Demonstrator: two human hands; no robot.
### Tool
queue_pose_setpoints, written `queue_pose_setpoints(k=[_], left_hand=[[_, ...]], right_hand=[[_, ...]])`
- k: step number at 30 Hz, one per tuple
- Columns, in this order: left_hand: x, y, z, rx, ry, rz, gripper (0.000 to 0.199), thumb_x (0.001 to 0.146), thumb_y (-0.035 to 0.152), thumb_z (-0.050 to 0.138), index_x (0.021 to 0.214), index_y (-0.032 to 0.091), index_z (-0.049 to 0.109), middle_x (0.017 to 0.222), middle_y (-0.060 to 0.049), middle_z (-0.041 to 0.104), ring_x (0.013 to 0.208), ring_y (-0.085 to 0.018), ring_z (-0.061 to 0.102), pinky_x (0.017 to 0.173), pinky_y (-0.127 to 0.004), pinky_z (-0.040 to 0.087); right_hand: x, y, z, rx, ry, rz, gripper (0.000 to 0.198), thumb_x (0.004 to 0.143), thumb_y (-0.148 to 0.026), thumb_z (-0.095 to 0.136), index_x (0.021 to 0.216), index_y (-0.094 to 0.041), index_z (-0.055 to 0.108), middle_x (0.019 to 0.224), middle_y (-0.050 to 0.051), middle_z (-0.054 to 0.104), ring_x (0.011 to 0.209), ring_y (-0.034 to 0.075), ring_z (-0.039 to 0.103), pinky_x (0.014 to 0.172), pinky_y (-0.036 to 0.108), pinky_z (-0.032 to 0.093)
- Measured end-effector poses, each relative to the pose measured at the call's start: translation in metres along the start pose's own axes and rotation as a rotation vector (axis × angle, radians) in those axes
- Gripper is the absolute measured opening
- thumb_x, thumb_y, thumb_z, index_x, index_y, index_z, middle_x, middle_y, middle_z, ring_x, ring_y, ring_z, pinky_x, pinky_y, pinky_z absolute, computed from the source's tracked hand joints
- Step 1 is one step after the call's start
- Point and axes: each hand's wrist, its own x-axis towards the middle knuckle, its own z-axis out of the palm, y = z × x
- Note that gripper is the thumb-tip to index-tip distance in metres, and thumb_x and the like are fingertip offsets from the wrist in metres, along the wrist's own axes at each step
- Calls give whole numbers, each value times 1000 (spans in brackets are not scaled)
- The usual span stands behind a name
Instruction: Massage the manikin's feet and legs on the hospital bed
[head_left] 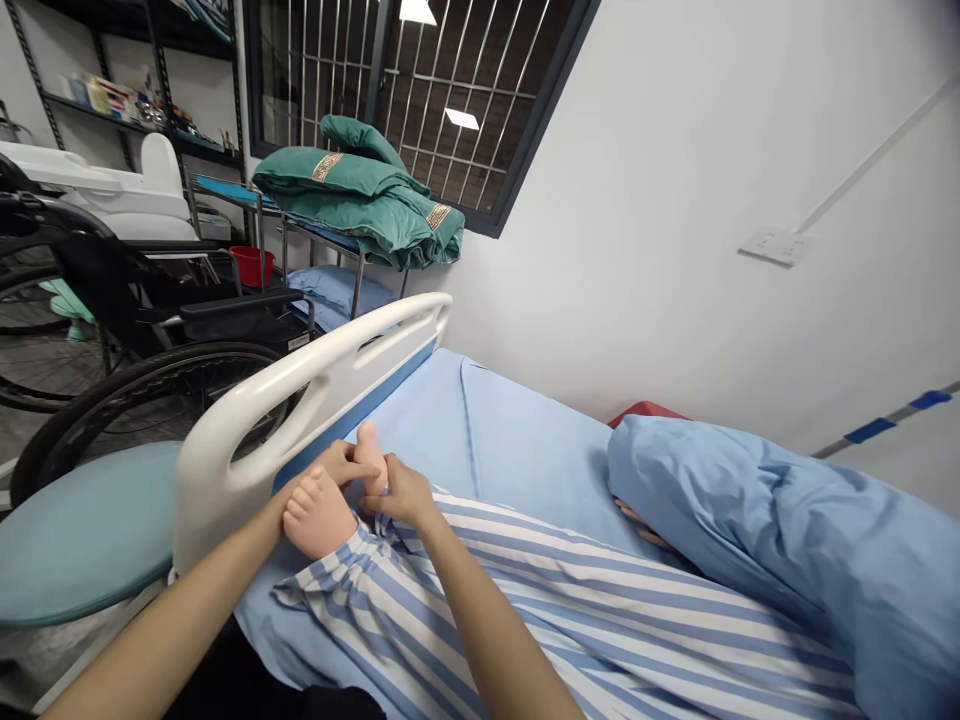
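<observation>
Two smooth, pink manikin feet stick out of blue-and-white striped trousers (600, 575) on the bed. My left hand (339, 466) is closed on the far foot (368, 452) from its left side, with my fingers partly hidden behind it. On the other side, my right hand (405, 492) grips the same foot near its heel and ankle, just above the trouser cuff. The near foot (319, 514) points its toes up and lies in front of my left wrist, untouched by my fingers.
A white footboard (262, 400) rises at the bed's end beside my left arm. A light-blue quilt (780, 540) is folded back to the right on the blue sheet (517, 430). Left stand a round stool (90, 530) and a wheelchair (187, 330); green bedding (375, 195) lies piled beyond.
</observation>
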Motion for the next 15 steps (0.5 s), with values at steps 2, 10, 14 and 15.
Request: queue_pose_setpoints(k=[2, 10, 14, 15], left_hand=[[1, 2, -2, -40, -1, -23, 29, 89, 19, 22, 69, 17, 42, 64, 0, 32, 56, -13, 23, 53, -32, 9], [7, 7, -5, -153, -23, -161, 29, 87, 23, 26, 60, 17, 36, 58, 2, 25, 54, -12, 22, 53, -31, 8], [6, 5, -3, -171, -26, -161, 29, 87, 24, 27, 62, 17, 40, 60, 0, 30, 56, -12, 27, 53, -31, 10], [5, 4, -3, -165, -24, -152, 29, 88, 24, 26, 64, 17, 41, 61, 0, 31, 57, -13, 28, 53, -31, 10]], right_hand=[[0, 1, 0, 8, -6, 2, 58, 59, -58, 61, 101, -23, 43, 90, 0, 61, 80, 19, 58, 56, 24, 28], [1, 3, 1, -15, 11, -34, 56, 61, -60, 59, 101, -23, 43, 95, 1, 60, 78, 19, 57, 55, 24, 30], [2, 3, 2, -18, 0, -14, 56, 60, -57, 61, 99, -22, 43, 91, 0, 60, 75, 18, 57, 53, 24, 30], [2, 3, 2, -8, -3, -13, 55, 59, -56, 62, 99, -22, 43, 90, 0, 60, 75, 17, 57, 53, 23, 31]])
